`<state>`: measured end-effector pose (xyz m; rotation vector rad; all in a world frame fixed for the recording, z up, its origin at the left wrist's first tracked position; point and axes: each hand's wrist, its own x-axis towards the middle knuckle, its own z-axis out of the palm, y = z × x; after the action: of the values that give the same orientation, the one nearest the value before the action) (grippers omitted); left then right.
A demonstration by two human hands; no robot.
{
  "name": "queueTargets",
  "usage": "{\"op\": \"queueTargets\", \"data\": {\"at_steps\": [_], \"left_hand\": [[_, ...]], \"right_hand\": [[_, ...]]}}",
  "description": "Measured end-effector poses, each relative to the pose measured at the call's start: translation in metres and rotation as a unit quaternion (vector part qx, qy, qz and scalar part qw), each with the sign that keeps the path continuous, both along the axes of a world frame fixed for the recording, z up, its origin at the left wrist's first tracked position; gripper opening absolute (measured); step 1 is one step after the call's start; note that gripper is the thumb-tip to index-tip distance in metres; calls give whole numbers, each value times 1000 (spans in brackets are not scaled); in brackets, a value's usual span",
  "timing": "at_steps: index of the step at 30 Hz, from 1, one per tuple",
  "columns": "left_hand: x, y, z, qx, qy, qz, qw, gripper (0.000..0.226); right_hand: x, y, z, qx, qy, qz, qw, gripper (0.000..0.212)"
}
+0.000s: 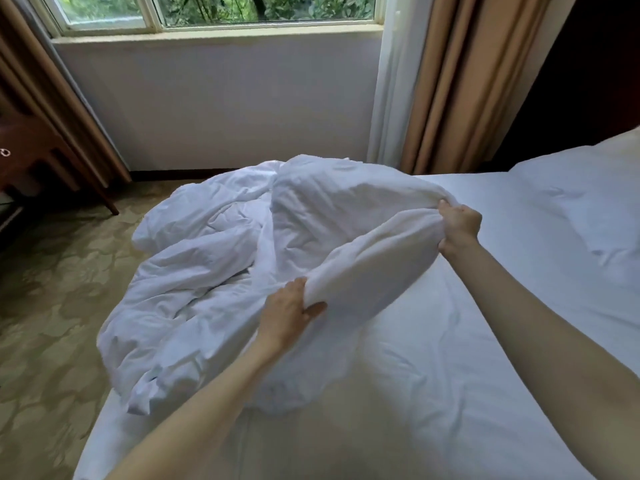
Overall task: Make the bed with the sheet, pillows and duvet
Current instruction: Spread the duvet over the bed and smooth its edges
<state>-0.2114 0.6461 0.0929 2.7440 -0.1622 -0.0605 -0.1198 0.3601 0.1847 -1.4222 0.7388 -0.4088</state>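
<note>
So you've got both hands on the duvet (221,251) here. Your left hand (289,315) is gripping a thick rolled edge of it, thumb on the near side and fingers wrapped over the top. Your right hand (459,226) is clenched around a bunched-up bit of the same edge, further up the bed toward the pillow (585,209). The stretch between your hands is lifted off the mattress, kind of like a fat white sausage.

The rest of the duvet is a crumpled heap at the left end of the bed, spilling over the edge toward the patterned carpet (52,306). The white sheet (450,358) is already on the mattress, a bit wrinkled, and the pillow sits on it at the right edge of the view.

Behind the bed there's a window (214,10), tan curtains (460,81) on either side, and dark wood furniture (31,150) on the left.
</note>
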Motion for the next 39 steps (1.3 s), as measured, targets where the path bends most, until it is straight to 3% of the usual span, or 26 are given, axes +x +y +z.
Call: {"op": "queueTargets", "data": {"at_steps": [3,7,9,10,14,16,18,21,24,28,30,34,36,39], "left_hand": [[8,-25,-2,-50,43,28,997,31],[9,-69,9,-231,28,70,970,34],[15,-87,24,-307,28,84,947,35],[20,-97,35,-355,35,103,929,35],[43,-141,83,-574,90,182,793,36],[54,-162,102,-584,105,192,782,39],[59,-176,116,-594,106,194,774,39],[66,-184,116,-558,82,167,809,36],[68,-182,110,-491,70,107,862,35],[49,-158,105,-402,17,29,915,40],[30,-136,93,-355,-14,-50,934,53],[18,-80,59,-117,-64,-140,981,76],[14,-58,50,-65,-44,-112,991,64],[17,-46,46,-110,-26,-38,993,32]], "right_hand": [[-13,-25,-11,33,22,13,999,32],[-32,-49,-20,111,17,98,989,18],[-40,-58,-21,191,34,158,968,34],[-46,-59,-20,228,51,196,952,41],[-71,-47,-45,285,122,365,878,83],[-80,-37,-52,378,71,402,831,83],[-84,-32,-44,415,10,372,830,71],[-77,-29,-33,300,-39,312,900,36],[-63,-19,-28,175,-46,253,950,30],[-46,-6,-13,80,-94,210,970,33],[-34,-8,2,51,-108,197,973,31],[-11,-22,32,39,-110,175,978,30],[-3,-27,45,36,-111,164,980,28],[-2,-22,59,42,-129,164,977,32]]}}
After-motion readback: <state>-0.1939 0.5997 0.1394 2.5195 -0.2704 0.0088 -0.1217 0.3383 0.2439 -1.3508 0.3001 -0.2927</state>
